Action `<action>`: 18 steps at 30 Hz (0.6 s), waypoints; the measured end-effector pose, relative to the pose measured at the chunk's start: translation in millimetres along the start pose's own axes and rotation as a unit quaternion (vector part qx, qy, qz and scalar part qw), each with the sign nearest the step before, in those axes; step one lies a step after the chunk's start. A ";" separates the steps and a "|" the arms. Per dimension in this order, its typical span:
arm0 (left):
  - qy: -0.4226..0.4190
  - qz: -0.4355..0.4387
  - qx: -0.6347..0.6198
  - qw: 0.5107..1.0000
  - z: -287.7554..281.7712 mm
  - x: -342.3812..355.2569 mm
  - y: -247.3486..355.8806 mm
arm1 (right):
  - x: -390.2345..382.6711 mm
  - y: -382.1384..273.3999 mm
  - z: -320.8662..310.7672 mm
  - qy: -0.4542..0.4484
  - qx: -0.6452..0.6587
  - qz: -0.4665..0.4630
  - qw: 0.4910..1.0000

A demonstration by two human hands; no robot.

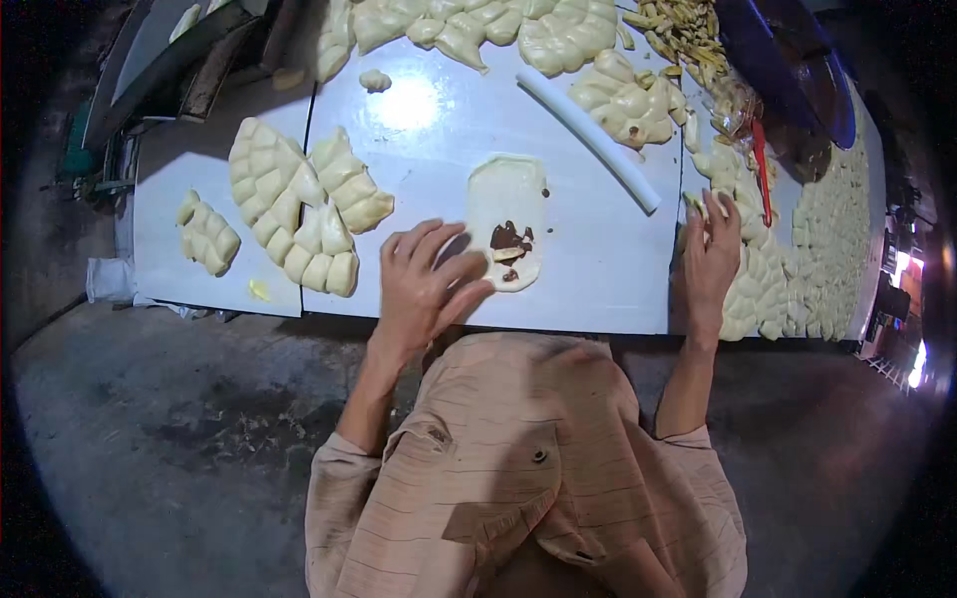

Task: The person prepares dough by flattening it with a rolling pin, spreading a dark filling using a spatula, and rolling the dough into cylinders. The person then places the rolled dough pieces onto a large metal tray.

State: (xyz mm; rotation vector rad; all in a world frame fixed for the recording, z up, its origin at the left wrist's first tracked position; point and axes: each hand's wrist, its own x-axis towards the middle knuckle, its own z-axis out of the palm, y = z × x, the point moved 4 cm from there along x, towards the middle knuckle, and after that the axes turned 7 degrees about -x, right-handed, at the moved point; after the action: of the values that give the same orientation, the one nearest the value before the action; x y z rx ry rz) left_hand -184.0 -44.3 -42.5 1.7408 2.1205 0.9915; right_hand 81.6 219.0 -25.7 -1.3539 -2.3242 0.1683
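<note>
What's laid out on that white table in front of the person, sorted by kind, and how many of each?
Flattened dough sheet with dark filling: 1
White rolling stick: 1
Red-handled tool: 1
Clusters of pale dough pieces left of the sheet: 2
Hands, left and right: 2
Total: 7

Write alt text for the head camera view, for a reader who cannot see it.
Seen from above, a person's left hand rests at the near end of a flattened dough sheet that carries dark brown filling, on a white table. The right hand lies on cut dough pieces at the right; a white rolling pin and more dough clusters lie around.
</note>
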 end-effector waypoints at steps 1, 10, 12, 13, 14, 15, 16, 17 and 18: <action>-0.008 0.010 -0.002 1.000 -2.2 -4.3 -0.8 | -0.3 -9.5 -3.4 0.060 -0.082 -0.034 0.994; -0.018 0.086 -0.005 0.996 10.0 -4.2 3.0 | -77.4 -135.2 40.1 -0.245 0.119 -0.312 0.910; -0.011 0.092 -0.020 0.996 11.4 -2.6 2.5 | -78.4 -137.4 46.7 -0.208 0.151 -0.320 0.912; -0.012 0.077 -0.044 0.996 10.4 -1.7 2.4 | -75.6 -135.5 48.2 -0.235 0.180 -0.276 0.914; -0.012 0.077 -0.043 0.996 8.0 -0.6 2.1 | -72.6 -133.8 49.3 -0.262 0.208 -0.232 0.913; 0.011 0.033 -0.066 0.997 5.3 0.6 -1.7 | -68.0 -131.0 47.7 -0.281 0.282 -0.157 0.904; 0.034 -0.011 -0.089 0.995 3.0 2.1 -5.9 | -64.3 -134.4 44.2 -0.281 0.282 -0.157 0.904; 0.055 -0.034 -0.091 0.994 2.0 6.1 -8.5 | -59.5 -133.6 44.6 -0.314 0.279 -0.067 0.905; 0.057 -0.034 -0.091 0.994 2.9 12.2 -9.1 | -56.5 -132.2 47.2 -0.343 0.272 0.023 0.899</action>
State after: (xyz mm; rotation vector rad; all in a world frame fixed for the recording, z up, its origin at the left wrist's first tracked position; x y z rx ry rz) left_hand -192.8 -32.6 -47.4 1.5512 2.0661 1.2488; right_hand -20.3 108.6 -43.4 -1.1595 -2.4594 1.3975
